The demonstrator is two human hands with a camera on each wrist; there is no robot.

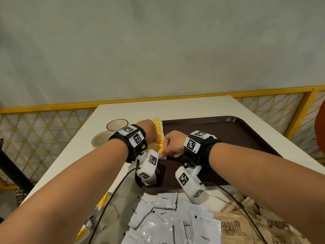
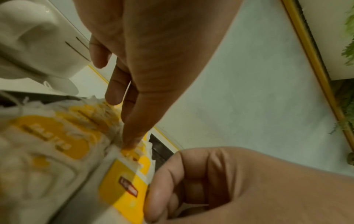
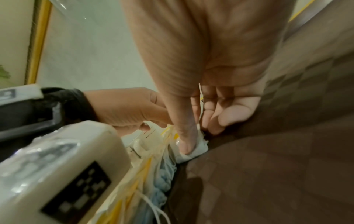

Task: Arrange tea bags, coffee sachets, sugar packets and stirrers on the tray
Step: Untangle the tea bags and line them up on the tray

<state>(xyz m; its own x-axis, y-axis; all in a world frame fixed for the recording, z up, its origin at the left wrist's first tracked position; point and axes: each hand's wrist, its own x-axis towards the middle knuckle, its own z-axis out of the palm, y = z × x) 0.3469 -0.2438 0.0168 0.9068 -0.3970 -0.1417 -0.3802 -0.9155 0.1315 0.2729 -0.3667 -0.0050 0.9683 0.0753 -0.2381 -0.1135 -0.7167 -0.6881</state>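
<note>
Head view, contents listed by size.

White rectangular table — bears everything below.

Dark brown textured plastic tray — lies on the table's far right portion; most of its floor is bare.

Heap of white foil coffee sachets — loose on the near edge, off the tray. Beside them, to the right, brown paper sugar packets, also off the tray.

Two round cream cups with brown rims — on the table left of the tray, apart from it. No stirrers can be made out.

Row of yellow-and-white paper tea bags — overlapping along the tray's left edge; whether all sit inside the rim cannot be told. Judged light, thin and limp, with loose strings that could snag; likely to slide over one another. Best taken flat, by a paper edge or corner, with a light touch rather than a squeeze.

Left hand — fingers extended downward, one fingertip pressing on the tea bags in the left wrist view; nothing grasped.

Right hand — thumb pressing down on the near corner of a tea bag, remaining fingers curled loosely behind it; it seems to pinch that corner while squaring the row.
</note>
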